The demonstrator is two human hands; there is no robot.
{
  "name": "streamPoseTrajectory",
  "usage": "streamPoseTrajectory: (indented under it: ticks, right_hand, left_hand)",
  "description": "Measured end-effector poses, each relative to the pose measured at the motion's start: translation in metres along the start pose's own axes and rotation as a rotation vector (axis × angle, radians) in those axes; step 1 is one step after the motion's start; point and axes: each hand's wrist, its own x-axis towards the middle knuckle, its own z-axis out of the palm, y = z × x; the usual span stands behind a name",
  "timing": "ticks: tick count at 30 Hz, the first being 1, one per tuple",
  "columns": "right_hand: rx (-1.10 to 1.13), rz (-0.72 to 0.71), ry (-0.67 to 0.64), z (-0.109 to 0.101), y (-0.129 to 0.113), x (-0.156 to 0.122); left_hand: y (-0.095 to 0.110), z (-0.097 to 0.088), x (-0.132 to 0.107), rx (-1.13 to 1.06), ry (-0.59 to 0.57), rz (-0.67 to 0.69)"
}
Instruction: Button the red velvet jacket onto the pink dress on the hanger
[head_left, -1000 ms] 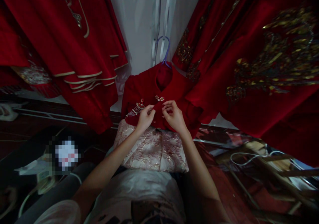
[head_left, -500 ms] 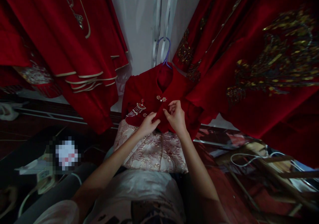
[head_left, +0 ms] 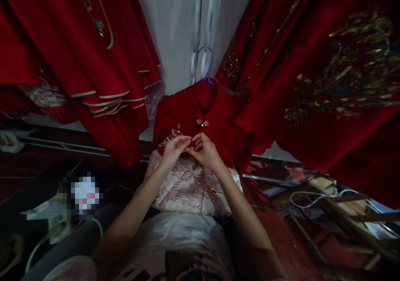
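Note:
A small red velvet jacket (head_left: 184, 110) hangs on a blue hanger (head_left: 208, 68) in front of me, over a pale pink embroidered skirt (head_left: 190, 187). A pearl clasp (head_left: 202, 123) sits at its chest and a beaded tassel ornament (head_left: 171, 136) at its left front. My left hand (head_left: 172, 149) and my right hand (head_left: 204, 150) meet at the jacket's front edge, just below the clasp. Both pinch the red fabric, fingertips close together. What lies between the fingers is too small to make out.
Large red garments with gold trim (head_left: 103, 64) hang at the left, and gold-embroidered ones (head_left: 328, 85) at the right. A white wall (head_left: 178, 31) is behind. A white cable (head_left: 315, 197) and wooden pieces lie at the lower right, papers (head_left: 46, 210) at the lower left.
Both hands have shifted left and a little down along the jacket's front. The left hand has risen beside the tassel ornament, and the fingertips have come together.

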Motion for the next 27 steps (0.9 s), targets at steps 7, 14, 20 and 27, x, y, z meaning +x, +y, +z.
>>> streamPoseTrajectory:
  ticks: [7, 14, 20, 27]
  right_hand:
    - [-0.013, 0.155, -0.048, 0.007, 0.020, -0.001]
    - [0.006, 0.192, 0.016, 0.003, 0.023, 0.004]
    - [0.074, 0.172, 0.052, 0.003, 0.026, 0.006]
    - [0.095, 0.157, 0.042, 0.003, 0.027, 0.007]
  left_hand:
    - [-0.019, -0.002, 0.004, 0.092, 0.027, 0.028]
    - [-0.050, -0.022, 0.023, 0.477, 0.389, 0.300]
    - [-0.063, -0.035, 0.035, 0.678, 0.384, 0.284]
    - [-0.053, -0.030, 0.032, 0.805, 0.436, 0.458]
